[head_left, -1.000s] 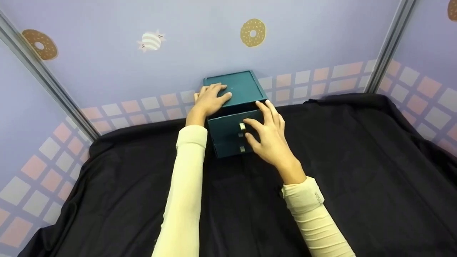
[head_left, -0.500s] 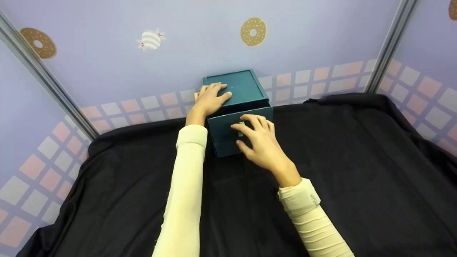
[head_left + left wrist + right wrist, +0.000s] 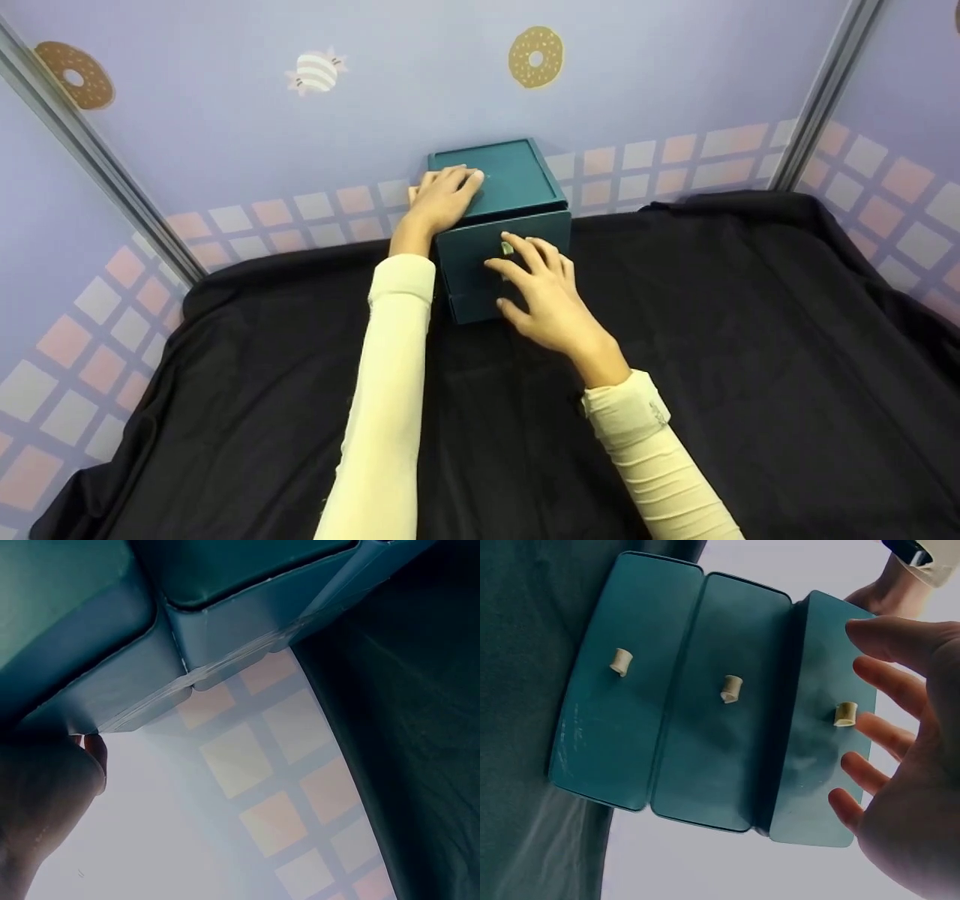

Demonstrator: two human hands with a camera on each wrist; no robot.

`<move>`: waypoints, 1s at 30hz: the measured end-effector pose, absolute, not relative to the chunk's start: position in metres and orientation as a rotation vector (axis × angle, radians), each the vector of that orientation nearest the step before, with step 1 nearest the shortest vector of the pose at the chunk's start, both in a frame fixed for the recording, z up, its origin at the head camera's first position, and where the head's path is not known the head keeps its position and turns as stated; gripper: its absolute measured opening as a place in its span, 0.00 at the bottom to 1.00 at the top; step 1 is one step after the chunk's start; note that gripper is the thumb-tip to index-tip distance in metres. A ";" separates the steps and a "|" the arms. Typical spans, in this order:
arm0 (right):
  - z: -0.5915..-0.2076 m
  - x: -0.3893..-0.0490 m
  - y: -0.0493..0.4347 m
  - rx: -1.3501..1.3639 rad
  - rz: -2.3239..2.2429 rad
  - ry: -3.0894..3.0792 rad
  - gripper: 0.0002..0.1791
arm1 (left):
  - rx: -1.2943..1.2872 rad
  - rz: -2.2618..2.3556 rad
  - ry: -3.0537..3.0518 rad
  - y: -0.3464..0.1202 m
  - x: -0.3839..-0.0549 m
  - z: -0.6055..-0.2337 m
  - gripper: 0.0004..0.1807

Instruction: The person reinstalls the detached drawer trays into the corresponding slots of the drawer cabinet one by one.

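A teal cabinet (image 3: pixel 517 176) with three stacked drawers stands against the back wall. Its top drawer (image 3: pixel 810 787) juts out a little past the two lower ones, each front bearing a small pale knob. My left hand (image 3: pixel 439 204) rests on the cabinet's top left edge; in the left wrist view part of that hand (image 3: pixel 45 799) shows beside the cabinet's side. Facing the drawer fronts is my right hand (image 3: pixel 551 304), fingers spread. In the right wrist view, one of its fingertips is close beside the top knob (image 3: pixel 845 714); whether it touches cannot be told.
Black cloth (image 3: pixel 750 360) covers the table, rumpled along its edges. A lilac wall (image 3: pixel 420 82) with printed doughnuts and tiles rises directly behind the cabinet, and side panels with metal posts (image 3: pixel 825 97) flank the table.
The top drawer has slid inward, narrowing the dark gap under the cabinet's top. My right hand moved left to the drawer's front. My left thumb has shifted up slightly.
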State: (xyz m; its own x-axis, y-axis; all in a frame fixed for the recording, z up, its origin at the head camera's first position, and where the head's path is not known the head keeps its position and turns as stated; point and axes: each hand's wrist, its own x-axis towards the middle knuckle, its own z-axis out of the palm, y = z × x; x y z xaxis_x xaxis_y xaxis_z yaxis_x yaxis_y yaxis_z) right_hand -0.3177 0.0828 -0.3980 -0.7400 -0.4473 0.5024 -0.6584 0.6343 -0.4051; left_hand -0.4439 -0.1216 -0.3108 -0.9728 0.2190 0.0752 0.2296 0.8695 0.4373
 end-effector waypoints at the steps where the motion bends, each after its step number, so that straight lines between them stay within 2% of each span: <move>1: -0.399 -0.318 0.082 0.889 0.821 -2.506 0.29 | -0.364 -0.713 -3.018 -0.122 -0.443 -0.311 0.34; 12: -0.405 -0.324 0.080 0.927 0.804 -2.534 0.32 | -0.339 -0.703 -3.081 -0.128 -0.441 -0.304 0.35; 30: -0.418 -0.335 0.081 0.904 0.892 -2.533 0.30 | -0.345 -0.641 -3.139 -0.122 -0.440 -0.301 0.35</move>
State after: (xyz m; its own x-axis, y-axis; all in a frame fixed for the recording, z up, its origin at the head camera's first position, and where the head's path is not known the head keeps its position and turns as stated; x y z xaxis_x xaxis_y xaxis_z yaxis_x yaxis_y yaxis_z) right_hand -0.3353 0.0813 -0.4179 -0.7543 -0.4614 0.4671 -0.6522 0.6080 -0.4527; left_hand -0.4397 -0.1224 -0.3007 -0.9738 0.2245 -0.0361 0.1923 0.8980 0.3957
